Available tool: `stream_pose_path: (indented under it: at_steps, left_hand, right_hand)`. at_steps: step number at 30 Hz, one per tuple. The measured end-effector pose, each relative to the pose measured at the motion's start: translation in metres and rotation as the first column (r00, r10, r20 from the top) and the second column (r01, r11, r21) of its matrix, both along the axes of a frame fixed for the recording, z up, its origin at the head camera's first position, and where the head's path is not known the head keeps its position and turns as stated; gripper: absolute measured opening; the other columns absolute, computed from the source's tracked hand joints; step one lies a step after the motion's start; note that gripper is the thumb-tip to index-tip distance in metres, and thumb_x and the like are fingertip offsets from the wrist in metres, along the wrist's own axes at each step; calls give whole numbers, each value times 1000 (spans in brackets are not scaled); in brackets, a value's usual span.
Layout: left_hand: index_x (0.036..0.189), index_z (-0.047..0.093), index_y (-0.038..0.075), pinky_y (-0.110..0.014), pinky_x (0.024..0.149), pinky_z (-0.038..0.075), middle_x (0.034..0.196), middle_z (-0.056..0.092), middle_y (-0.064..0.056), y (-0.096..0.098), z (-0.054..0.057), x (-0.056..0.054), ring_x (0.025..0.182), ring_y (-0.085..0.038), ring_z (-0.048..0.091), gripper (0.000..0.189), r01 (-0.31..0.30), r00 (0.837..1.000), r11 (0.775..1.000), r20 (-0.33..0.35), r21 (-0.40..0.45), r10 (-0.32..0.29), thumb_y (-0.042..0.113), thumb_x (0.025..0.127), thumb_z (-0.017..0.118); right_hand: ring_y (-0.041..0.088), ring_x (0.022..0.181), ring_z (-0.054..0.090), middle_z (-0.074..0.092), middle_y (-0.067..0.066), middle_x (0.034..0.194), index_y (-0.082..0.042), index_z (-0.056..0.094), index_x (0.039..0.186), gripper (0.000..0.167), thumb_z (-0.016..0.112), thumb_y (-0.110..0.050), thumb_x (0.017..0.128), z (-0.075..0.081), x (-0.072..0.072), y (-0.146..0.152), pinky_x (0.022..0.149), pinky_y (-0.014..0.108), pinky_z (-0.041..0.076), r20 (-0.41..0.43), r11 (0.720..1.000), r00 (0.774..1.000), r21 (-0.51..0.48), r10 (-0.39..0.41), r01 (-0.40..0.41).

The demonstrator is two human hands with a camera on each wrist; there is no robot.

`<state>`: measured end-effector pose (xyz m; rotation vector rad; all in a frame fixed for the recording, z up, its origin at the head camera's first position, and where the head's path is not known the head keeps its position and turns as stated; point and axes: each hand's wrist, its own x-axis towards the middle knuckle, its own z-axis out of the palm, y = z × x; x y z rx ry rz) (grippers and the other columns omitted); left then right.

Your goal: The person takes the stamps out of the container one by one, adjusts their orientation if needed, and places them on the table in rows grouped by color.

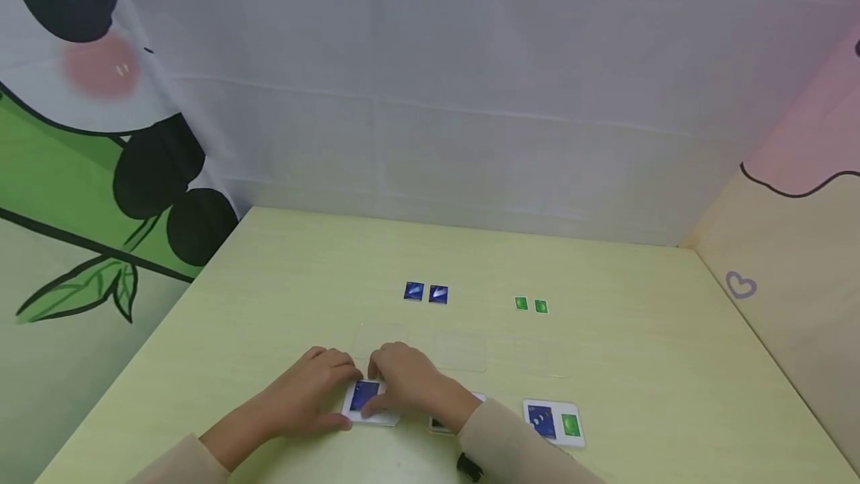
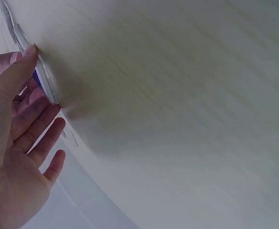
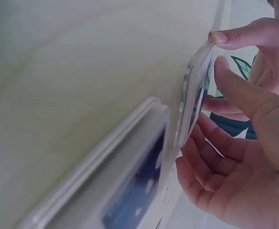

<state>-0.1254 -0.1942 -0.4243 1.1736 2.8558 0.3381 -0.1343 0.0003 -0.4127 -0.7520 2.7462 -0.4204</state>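
Observation:
A white card in a clear, flat case (image 1: 387,419) lies at the table's front left, a dark blue picture on its face. My left hand (image 1: 305,391) holds its left side, thumb (image 2: 28,52) at the near edge and fingers at the far corner. Over its right part is my right hand (image 1: 411,378); the right thumb (image 3: 230,78) lies over the face and the fingers bend at the far edge. The right hand covers part of the picture. In the right wrist view the case (image 3: 194,93) shows edge-on between both hands.
A second white card case (image 1: 440,426) sits partly under the right forearm; a third (image 1: 554,423), with blue and green pictures, lies farther right. Beyond are clear squares (image 1: 460,352), two small blue pictures (image 1: 413,291) and two green ones (image 1: 521,303). A black object (image 1: 469,467) is by the sleeve.

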Motion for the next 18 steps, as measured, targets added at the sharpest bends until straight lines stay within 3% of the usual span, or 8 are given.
stream_pose_path:
  at_steps: [18]
  left_hand:
    - [107,67,13,-38,92,42,103,65,7,-1,-3,0,101,-13,57,51,6,1000,1000,-24,24,-5,46,70,81]
  right_hand:
    - [4,69,46,57,-7,76,-13,65,86,38,89,-33,64,-1,-8,0,64,16,40,76,997,997,-68,-27,33]
